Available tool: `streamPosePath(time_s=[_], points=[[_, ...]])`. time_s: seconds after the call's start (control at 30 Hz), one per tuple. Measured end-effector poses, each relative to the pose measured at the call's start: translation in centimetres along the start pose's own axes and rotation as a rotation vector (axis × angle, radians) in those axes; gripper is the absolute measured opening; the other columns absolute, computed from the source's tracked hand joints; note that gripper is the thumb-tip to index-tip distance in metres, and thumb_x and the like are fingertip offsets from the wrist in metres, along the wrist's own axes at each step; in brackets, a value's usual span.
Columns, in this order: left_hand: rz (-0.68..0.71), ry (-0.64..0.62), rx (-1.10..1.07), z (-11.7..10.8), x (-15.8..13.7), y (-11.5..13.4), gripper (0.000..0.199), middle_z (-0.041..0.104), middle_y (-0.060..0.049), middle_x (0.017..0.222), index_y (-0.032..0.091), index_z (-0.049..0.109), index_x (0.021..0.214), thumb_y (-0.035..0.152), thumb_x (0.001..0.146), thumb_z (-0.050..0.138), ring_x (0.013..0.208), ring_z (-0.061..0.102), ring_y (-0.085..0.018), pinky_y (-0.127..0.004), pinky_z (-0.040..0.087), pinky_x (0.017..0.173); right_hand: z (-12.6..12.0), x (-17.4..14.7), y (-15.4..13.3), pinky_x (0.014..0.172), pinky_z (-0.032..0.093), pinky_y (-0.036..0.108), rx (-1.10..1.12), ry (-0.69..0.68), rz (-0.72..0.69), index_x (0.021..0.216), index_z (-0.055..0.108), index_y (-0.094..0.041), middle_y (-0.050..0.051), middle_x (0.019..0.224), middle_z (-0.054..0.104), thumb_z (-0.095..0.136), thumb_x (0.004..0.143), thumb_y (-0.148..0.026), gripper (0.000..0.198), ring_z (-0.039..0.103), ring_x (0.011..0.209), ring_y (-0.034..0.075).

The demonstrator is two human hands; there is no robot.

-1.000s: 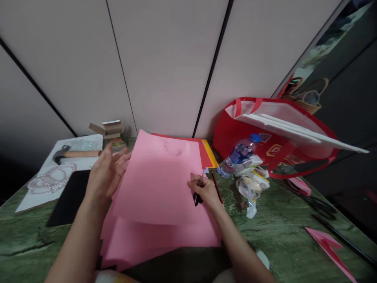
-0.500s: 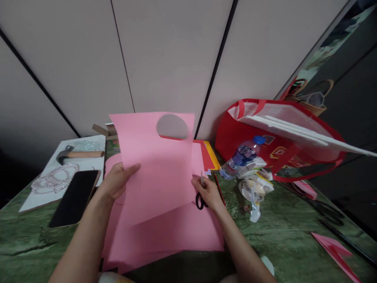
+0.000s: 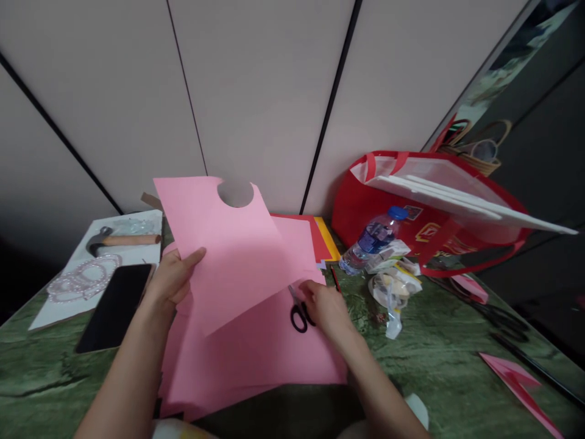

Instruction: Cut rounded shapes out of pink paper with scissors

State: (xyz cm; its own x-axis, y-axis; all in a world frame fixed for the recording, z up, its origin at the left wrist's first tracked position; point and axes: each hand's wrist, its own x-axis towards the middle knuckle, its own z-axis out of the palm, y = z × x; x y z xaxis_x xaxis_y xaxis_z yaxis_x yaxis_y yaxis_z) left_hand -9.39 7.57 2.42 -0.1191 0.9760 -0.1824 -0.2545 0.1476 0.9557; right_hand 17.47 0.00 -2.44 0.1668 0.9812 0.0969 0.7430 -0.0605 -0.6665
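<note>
A pink paper sheet (image 3: 233,244) is raised and tilted, its far edge broken by a rounded cut-out. My left hand (image 3: 176,274) grips it at the left edge, thumb on top and fingers behind. On the right, my right hand (image 3: 329,310) is closed around a pair of scissors (image 3: 299,318). Its black finger loops stick out to the left of the hand, and the blades point up toward the raised sheet. Those fingertips are close to the sheet's lower right edge; I cannot tell if they touch it. Underneath lies more pink paper (image 3: 260,360).
At left are a black phone (image 3: 116,308), a hammer (image 3: 130,239) and a beaded strand (image 3: 85,277). Red and yellow sheets (image 3: 322,235) lie behind the pink paper. A water bottle (image 3: 372,241), tape and wrappers (image 3: 395,286) and a red bag (image 3: 365,210) stand right.
The raised sheet has tilted and swung left, and its cut-out now opens at the top edge. My right hand and the scissors have shifted slightly, the scissors toward the left.
</note>
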Motion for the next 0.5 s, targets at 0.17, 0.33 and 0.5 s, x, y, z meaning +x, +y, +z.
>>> streamPosePath(time_s=[0.17, 0.33, 0.5], points=[[0.018, -0.012, 0.008, 0.3, -0.3, 0.3, 0.031, 0.072, -0.006, 0.080, 0.014, 0.067, 0.084, 0.018, 0.053, 0.073, 0.069, 0.067, -0.020, -0.025, 0.053, 0.057, -8.0, 0.6, 5.3, 0.061, 0.042, 0.033, -0.394, 0.402, 0.053, 0.082, 0.067, -0.022, 0.008, 0.075, 0.068, 0.044, 0.071, -0.016, 0.026, 0.061, 0.068, 0.026], [0.018, 0.020, 0.024, 0.5, -0.4, 0.3, 0.032, 0.072, -0.008, 0.081, 0.013, 0.068, 0.082, 0.020, 0.051, 0.074, 0.071, 0.067, -0.021, -0.025, 0.053, 0.057, -11.6, 1.0, 13.6, 0.080, 0.044, 0.037, -0.593, 0.439, 0.071, 0.092, 0.067, -0.016, 0.013, 0.106, 0.063, 0.039, 0.064, -0.006, 0.040, 0.057, 0.097, 0.027], [0.004, -0.006, 0.014, 0.5, -0.4, 0.2, 0.034, 0.072, -0.006, 0.078, 0.014, 0.067, 0.083, 0.021, 0.050, 0.075, 0.069, 0.067, -0.020, -0.025, 0.054, 0.056, -10.9, 0.6, 15.5, 0.054, 0.045, 0.036, -0.638, 0.292, 0.290, 0.100, 0.067, -0.022, 0.016, 0.088, 0.068, 0.044, 0.069, -0.015, 0.040, 0.064, 0.066, 0.029]])
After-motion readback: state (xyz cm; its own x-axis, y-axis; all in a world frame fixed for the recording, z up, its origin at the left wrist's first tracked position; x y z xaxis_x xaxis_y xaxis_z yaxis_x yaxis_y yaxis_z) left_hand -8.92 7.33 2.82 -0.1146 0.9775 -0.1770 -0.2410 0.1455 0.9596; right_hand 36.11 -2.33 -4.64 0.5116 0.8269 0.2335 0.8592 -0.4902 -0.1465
